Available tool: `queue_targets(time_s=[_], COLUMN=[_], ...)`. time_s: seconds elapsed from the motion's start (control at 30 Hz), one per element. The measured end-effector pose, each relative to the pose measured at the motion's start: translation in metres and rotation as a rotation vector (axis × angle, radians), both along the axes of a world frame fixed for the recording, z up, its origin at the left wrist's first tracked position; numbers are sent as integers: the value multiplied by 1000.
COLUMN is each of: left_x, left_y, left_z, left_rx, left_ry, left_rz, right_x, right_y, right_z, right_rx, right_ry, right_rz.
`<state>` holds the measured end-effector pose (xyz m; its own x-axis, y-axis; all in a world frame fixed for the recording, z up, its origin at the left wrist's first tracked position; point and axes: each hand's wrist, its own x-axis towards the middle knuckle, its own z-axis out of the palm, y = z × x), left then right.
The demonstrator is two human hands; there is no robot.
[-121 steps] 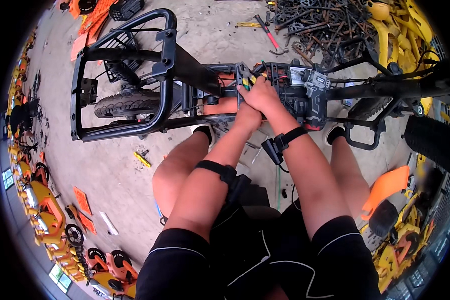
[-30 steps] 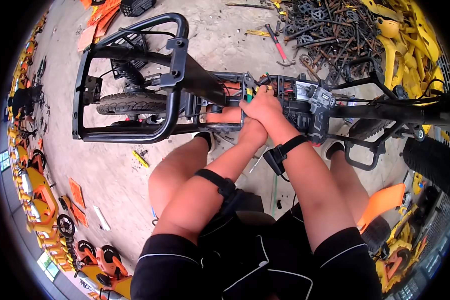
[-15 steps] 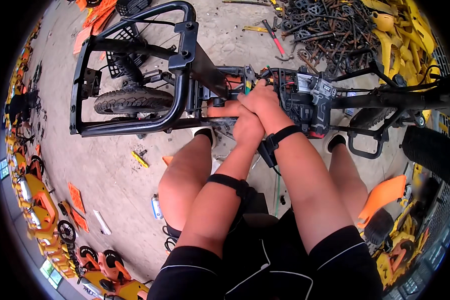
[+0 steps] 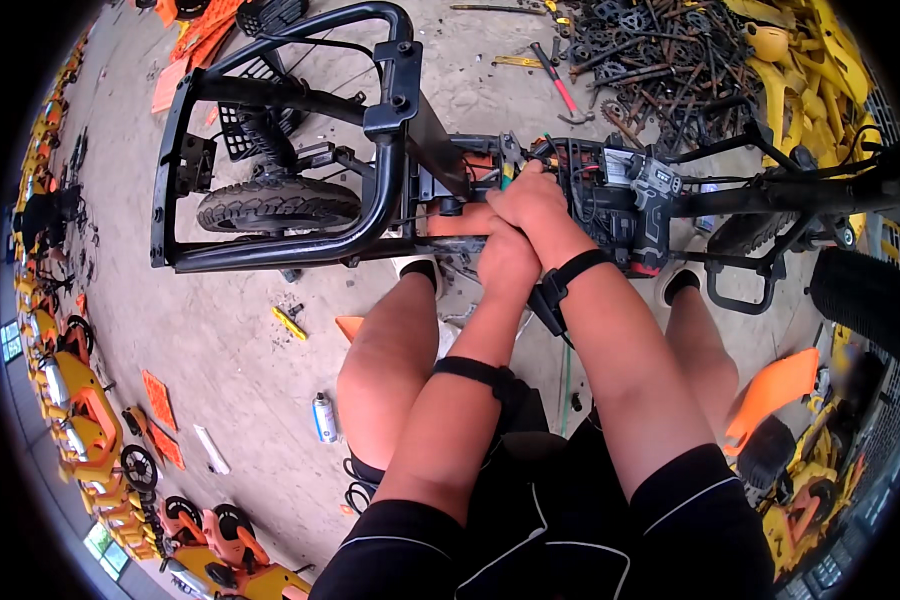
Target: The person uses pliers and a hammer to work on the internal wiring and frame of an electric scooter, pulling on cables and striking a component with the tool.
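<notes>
A black bike frame (image 4: 270, 262) lies across in front of me, with wiring in its open middle section. Over that section my right hand (image 4: 532, 197) is closed around pliers (image 4: 511, 150); their metal jaws point away from me and a bit of green handle shows. My left hand (image 4: 510, 258) is closed just below and against the right one, its fingertips hidden, so what it grips does not show. Right of my hands, a grey-and-black cordless power tool (image 4: 654, 200) rests on the frame.
A treaded wheel (image 4: 278, 205) sits at the frame's left. Beyond it lie a red-handled hammer (image 4: 557, 85) and a heap of rusty metal parts (image 4: 660, 65). A spray can (image 4: 324, 418) and a yellow cutter (image 4: 289, 322) are on the floor. Yellow panels (image 4: 820, 60) pile up far right.
The whole view has shifted slightly, so the frame and floor things sit a little farther right. Both hands stay together over the same section, with the pliers still in the right.
</notes>
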<state>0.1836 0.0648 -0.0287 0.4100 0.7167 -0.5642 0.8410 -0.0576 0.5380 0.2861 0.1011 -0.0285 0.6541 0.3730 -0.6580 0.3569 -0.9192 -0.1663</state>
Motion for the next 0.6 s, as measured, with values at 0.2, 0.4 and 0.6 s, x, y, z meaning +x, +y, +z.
queue_targets(time_s=[0.2, 0.4, 0.6], left_x=[1, 2, -2], left_y=[2, 7, 9], left_z=[3, 1, -2], left_rx=[-39, -71, -49], left_ry=[19, 46, 15], left_rz=[5, -2, 27], right_x=[1, -4, -6], right_y=[2, 6, 6], right_z=[-1, -2, -2], right_rx=[36, 2, 0], right_ry=[44, 28, 9], right_rz=[-28, -17, -21])
